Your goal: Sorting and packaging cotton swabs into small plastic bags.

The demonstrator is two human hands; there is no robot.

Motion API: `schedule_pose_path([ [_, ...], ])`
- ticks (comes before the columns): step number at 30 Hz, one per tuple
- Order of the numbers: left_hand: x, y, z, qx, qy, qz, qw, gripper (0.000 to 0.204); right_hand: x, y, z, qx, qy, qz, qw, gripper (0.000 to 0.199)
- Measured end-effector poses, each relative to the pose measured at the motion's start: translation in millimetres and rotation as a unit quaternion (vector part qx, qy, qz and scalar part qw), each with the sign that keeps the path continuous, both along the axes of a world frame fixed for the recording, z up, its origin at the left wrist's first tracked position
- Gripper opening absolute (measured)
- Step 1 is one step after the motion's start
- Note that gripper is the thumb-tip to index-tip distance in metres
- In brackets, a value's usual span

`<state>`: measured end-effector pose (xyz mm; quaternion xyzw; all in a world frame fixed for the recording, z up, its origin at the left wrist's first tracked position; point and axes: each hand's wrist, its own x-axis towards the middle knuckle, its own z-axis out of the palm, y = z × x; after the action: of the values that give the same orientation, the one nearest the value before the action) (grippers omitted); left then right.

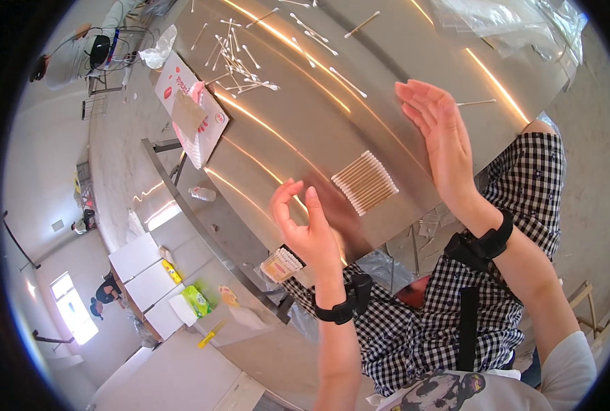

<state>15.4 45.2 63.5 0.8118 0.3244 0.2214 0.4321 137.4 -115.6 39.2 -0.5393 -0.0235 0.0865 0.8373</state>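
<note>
My left hand [306,225] is raised above the near edge of a shiny metal table [298,116], fingers curled apart and holding nothing. My right hand [443,140] is held flat and upright, fingers together, to the right of a neat row of cotton swabs [364,182] lying side by side on the table. Neither hand touches the row. Several loose cotton swabs [240,58] are scattered at the far side. One single swab [475,103] lies just beyond my right fingers. Both wrists wear black bands.
An open box of swabs [194,118] lies at the table's left edge, and a small bundle of swabs [282,264] sits by my lap. Clear plastic bags [504,24] lie at the far right. Another person [89,51] sits far left.
</note>
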Motion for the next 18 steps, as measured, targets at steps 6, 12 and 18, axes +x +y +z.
schedule_pose_path([
  [6,11,0,12,0.185,0.146,-0.131,0.963,0.010,3,-6,6,-0.017,-0.004,-0.022,1.000,0.053],
  [12,27,-2,8,0.212,0.168,-0.186,0.945,0.009,2,-6,8,-0.018,-0.004,-0.022,1.000,0.050],
  [18,33,1,10,0.214,0.202,-0.202,0.934,0.011,1,-4,13,-0.021,0.002,-0.011,1.000,0.047],
])
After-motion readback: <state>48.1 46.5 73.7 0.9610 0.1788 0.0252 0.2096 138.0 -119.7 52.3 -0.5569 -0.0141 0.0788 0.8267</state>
